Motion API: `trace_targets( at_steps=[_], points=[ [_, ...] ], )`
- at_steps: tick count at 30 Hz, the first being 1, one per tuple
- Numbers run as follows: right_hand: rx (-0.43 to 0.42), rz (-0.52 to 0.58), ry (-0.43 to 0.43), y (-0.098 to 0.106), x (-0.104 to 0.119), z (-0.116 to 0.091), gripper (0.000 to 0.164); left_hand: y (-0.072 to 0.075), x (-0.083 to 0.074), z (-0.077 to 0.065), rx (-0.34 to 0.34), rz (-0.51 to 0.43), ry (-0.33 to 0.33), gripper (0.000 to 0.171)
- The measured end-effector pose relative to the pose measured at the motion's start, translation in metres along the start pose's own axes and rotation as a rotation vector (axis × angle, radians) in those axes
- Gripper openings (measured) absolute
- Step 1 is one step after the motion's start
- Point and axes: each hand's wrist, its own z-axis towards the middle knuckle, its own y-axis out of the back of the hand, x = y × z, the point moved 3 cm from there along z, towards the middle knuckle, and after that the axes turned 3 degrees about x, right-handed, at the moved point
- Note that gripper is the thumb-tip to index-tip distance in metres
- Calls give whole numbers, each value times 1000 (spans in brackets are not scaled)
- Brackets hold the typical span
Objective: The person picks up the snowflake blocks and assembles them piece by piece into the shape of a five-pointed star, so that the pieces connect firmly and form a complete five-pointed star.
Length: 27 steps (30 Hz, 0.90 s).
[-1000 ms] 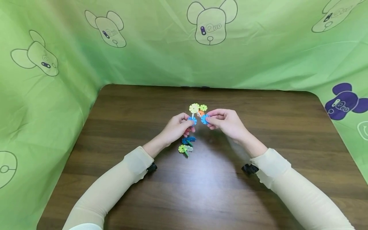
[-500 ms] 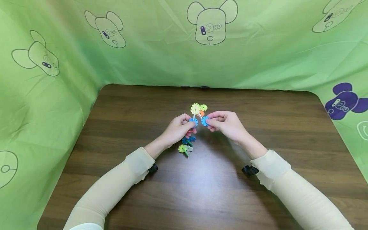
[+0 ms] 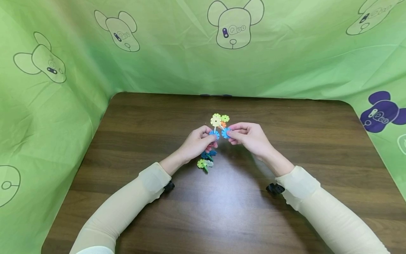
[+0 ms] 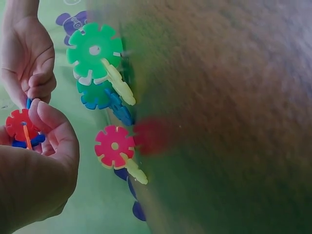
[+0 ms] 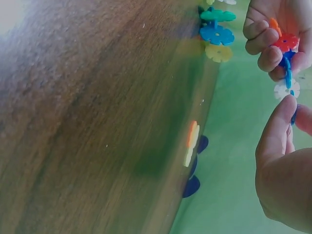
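My left hand [image 3: 194, 144] grips a joined cluster of notched plastic snowflake discs. A blue disc [image 3: 216, 134] shows at its fingertips, and a red disc [image 4: 19, 122] with an orange one [image 4: 26, 135] sits in the palm in the left wrist view. Across from it, my right hand [image 3: 253, 137] pinches another blue disc [image 3: 225, 133] between thumb and fingers. A pale disc [image 3: 215, 121] stands at the far side between the two hands, with thin white edges running from it toward both blue discs. Fingers hide part of the cluster.
Just beyond the hands, a lime disc [image 3: 225, 118] and an orange disc [image 3: 223, 124] lie on the wooden table [image 3: 152, 116]. Nearer lie joined blue discs [image 3: 212, 153] and a lime disc [image 3: 201, 163] with green and whitish ones. A green cloth [image 3: 177, 63] surrounds the table.
The left hand has shifted slightly right with its cluster, and the pale disc has moved a little right and nearer. The right hand hardly moves. Discs on the table stay put.
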Motion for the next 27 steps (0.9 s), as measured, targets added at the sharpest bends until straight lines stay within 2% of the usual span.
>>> trace_targets(
  at_steps=[4, 10, 15, 20, 27],
  points=[
    [3, 6, -8, -2, 0, -1, 27, 0, -1, -1, -5, 18, -11, 15],
    [15, 1, -12, -2, 0, -2, 28, 0, -2, 0, 14, -42, -25, 36],
    [27, -9, -11, -2, -1, -3, 27, 3, -3, 1, 17, -49, -18, 25],
    [47, -19, -4, -2, 0, -4, 28, 5, -6, 2, 24, -43, -41, 33],
    [58, -32, -11, -2, 2, -6, 28, 9, -5, 3, 8, -17, -43, 28]
  ],
)
